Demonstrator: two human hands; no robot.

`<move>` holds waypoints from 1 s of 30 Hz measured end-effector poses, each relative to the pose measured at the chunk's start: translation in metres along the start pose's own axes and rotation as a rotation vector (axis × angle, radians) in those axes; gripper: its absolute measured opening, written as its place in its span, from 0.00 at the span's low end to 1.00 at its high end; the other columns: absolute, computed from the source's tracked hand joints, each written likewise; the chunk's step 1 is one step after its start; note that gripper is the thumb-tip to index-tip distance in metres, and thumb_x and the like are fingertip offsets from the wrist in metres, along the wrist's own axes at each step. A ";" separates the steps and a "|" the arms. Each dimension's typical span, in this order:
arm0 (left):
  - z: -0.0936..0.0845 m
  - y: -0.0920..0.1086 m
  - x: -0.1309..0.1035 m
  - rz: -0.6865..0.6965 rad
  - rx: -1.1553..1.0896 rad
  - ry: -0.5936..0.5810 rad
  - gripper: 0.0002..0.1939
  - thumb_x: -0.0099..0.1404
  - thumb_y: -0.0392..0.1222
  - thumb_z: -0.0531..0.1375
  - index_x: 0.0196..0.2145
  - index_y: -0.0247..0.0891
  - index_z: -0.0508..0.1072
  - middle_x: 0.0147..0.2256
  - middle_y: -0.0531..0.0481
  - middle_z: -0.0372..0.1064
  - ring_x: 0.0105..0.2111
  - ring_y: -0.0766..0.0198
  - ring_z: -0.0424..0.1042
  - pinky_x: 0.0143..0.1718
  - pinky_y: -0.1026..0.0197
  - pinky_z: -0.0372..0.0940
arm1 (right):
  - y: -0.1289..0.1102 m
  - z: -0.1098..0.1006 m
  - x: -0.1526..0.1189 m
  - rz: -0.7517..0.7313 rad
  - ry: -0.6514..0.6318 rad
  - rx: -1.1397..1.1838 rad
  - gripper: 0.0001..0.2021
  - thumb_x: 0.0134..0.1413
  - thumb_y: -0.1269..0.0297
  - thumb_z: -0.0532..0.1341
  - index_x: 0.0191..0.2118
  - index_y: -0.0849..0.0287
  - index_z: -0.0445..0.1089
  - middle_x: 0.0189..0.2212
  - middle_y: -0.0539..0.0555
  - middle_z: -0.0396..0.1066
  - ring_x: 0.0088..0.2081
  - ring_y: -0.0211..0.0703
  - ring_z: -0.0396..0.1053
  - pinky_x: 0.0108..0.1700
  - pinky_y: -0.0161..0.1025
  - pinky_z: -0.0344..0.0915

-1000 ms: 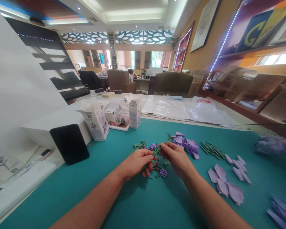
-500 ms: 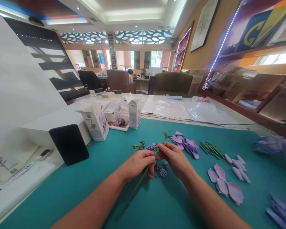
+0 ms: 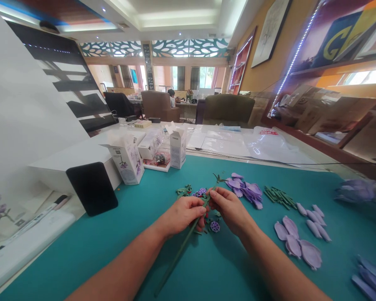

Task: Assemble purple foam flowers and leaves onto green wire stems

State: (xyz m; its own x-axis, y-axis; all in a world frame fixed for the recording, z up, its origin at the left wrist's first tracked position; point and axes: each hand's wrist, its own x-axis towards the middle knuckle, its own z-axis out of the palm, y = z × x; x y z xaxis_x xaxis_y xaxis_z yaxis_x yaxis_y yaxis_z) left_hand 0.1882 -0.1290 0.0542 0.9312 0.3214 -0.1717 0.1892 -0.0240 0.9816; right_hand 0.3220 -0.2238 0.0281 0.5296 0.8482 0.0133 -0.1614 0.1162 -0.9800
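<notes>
While close together, left hand (image 3: 182,215) and right hand (image 3: 232,207), fingers (image 3: 218,196) in narrow pinches on a green stem (image 3: 176,259)

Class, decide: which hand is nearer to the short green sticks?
Right. The right hand is left of the short green sticks; the left hand is farther left, beyond the right one.

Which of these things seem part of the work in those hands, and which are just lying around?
Seemingly part of the work:
green stem, in the left hand and right hand
purple petals
green sticks
purple wheel

Probably just lying around:
black panel
plastic bag
armchair
framed picture
</notes>
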 end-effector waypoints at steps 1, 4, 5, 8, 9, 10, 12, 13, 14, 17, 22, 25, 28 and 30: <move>0.000 0.000 0.000 0.003 0.005 0.000 0.06 0.58 0.41 0.56 0.29 0.34 0.68 0.19 0.53 0.67 0.20 0.68 0.66 0.28 0.63 0.62 | 0.000 -0.001 0.000 0.002 -0.006 0.007 0.17 0.40 0.49 0.68 0.27 0.59 0.70 0.20 0.47 0.64 0.24 0.36 0.61 0.29 0.35 0.57; -0.001 0.000 0.000 0.010 0.004 0.002 0.06 0.59 0.41 0.55 0.30 0.34 0.68 0.20 0.53 0.68 0.20 0.68 0.67 0.27 0.64 0.61 | 0.001 -0.002 0.000 0.010 -0.042 0.049 0.16 0.43 0.50 0.67 0.28 0.59 0.70 0.21 0.47 0.65 0.25 0.36 0.62 0.30 0.35 0.58; -0.001 0.000 0.000 0.011 0.001 0.004 0.06 0.59 0.40 0.55 0.31 0.34 0.68 0.20 0.53 0.68 0.20 0.68 0.67 0.27 0.64 0.61 | 0.001 -0.002 0.000 0.012 -0.052 0.063 0.16 0.44 0.50 0.67 0.28 0.59 0.70 0.21 0.47 0.65 0.25 0.36 0.62 0.31 0.35 0.58; -0.001 -0.001 0.000 0.012 -0.016 0.000 0.06 0.60 0.40 0.55 0.33 0.34 0.67 0.20 0.54 0.68 0.20 0.68 0.66 0.28 0.64 0.61 | 0.001 -0.002 -0.001 0.017 -0.064 0.074 0.16 0.45 0.50 0.67 0.26 0.59 0.68 0.20 0.46 0.65 0.25 0.35 0.62 0.31 0.35 0.58; -0.001 -0.002 0.001 0.011 -0.023 -0.005 0.06 0.60 0.40 0.55 0.33 0.34 0.67 0.19 0.54 0.68 0.20 0.68 0.66 0.28 0.64 0.61 | 0.001 -0.002 -0.002 0.021 -0.061 0.068 0.16 0.45 0.50 0.67 0.25 0.59 0.67 0.20 0.46 0.65 0.25 0.35 0.62 0.30 0.35 0.58; -0.001 -0.002 0.001 0.012 -0.030 -0.009 0.07 0.60 0.40 0.55 0.34 0.34 0.67 0.19 0.54 0.68 0.20 0.68 0.66 0.28 0.64 0.61 | 0.001 -0.002 -0.002 0.028 -0.057 0.060 0.16 0.44 0.50 0.67 0.25 0.58 0.67 0.20 0.46 0.65 0.25 0.36 0.62 0.30 0.34 0.58; -0.002 -0.003 0.001 0.013 -0.040 -0.011 0.08 0.59 0.41 0.56 0.34 0.34 0.67 0.20 0.54 0.68 0.20 0.68 0.66 0.27 0.64 0.60 | 0.001 -0.002 -0.001 0.038 -0.047 0.037 0.17 0.44 0.49 0.66 0.24 0.59 0.67 0.20 0.47 0.66 0.25 0.36 0.62 0.30 0.34 0.58; -0.003 -0.003 0.001 0.012 -0.042 -0.006 0.08 0.59 0.42 0.56 0.34 0.34 0.67 0.20 0.54 0.68 0.20 0.68 0.67 0.26 0.64 0.60 | 0.001 -0.003 -0.001 0.038 -0.035 0.020 0.17 0.45 0.48 0.66 0.25 0.59 0.68 0.21 0.47 0.67 0.25 0.36 0.62 0.30 0.34 0.58; -0.003 -0.003 0.001 0.011 -0.044 0.003 0.09 0.59 0.42 0.56 0.35 0.35 0.68 0.20 0.53 0.68 0.21 0.68 0.67 0.26 0.65 0.59 | 0.000 -0.005 0.000 0.037 -0.018 -0.002 0.18 0.45 0.47 0.65 0.26 0.59 0.69 0.22 0.47 0.67 0.25 0.36 0.62 0.30 0.34 0.58; -0.007 -0.001 0.001 -0.004 -0.072 0.053 0.10 0.60 0.43 0.55 0.38 0.35 0.67 0.21 0.53 0.69 0.21 0.68 0.67 0.24 0.66 0.58 | 0.000 -0.013 0.003 0.029 0.068 -0.085 0.20 0.44 0.44 0.64 0.32 0.58 0.73 0.25 0.49 0.69 0.27 0.37 0.63 0.29 0.34 0.59; -0.011 0.002 0.001 -0.017 -0.128 0.098 0.16 0.61 0.43 0.55 0.46 0.35 0.65 0.21 0.55 0.69 0.21 0.68 0.68 0.23 0.67 0.58 | 0.001 -0.025 0.008 0.023 0.160 -0.088 0.19 0.41 0.46 0.66 0.32 0.58 0.75 0.25 0.50 0.69 0.25 0.37 0.63 0.27 0.34 0.59; -0.011 0.003 0.001 -0.022 -0.135 0.112 0.21 0.60 0.44 0.55 0.50 0.35 0.62 0.21 0.55 0.69 0.21 0.68 0.68 0.21 0.68 0.56 | 0.001 -0.025 0.009 0.021 0.152 -0.090 0.19 0.41 0.47 0.66 0.32 0.58 0.75 0.24 0.49 0.68 0.25 0.36 0.62 0.26 0.34 0.58; -0.011 0.003 0.001 -0.028 -0.124 0.122 0.22 0.61 0.44 0.55 0.51 0.34 0.62 0.22 0.54 0.69 0.21 0.68 0.68 0.20 0.68 0.54 | 0.001 -0.026 0.010 0.014 0.124 -0.160 0.19 0.42 0.47 0.66 0.33 0.59 0.75 0.24 0.50 0.69 0.25 0.36 0.63 0.26 0.34 0.58; -0.012 0.003 0.000 -0.021 -0.120 0.126 0.20 0.61 0.43 0.55 0.50 0.34 0.63 0.23 0.54 0.70 0.21 0.68 0.69 0.21 0.68 0.55 | 0.001 -0.030 0.012 -0.027 0.137 -0.254 0.18 0.44 0.47 0.63 0.33 0.58 0.75 0.25 0.51 0.69 0.25 0.38 0.63 0.27 0.35 0.59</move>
State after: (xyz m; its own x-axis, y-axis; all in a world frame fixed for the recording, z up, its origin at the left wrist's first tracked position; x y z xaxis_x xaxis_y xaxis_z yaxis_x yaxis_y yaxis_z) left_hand 0.1854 -0.1179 0.0584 0.8796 0.4368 -0.1883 0.1631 0.0949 0.9820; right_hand 0.3529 -0.2293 0.0211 0.6408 0.7671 0.0297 0.0583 -0.0101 -0.9982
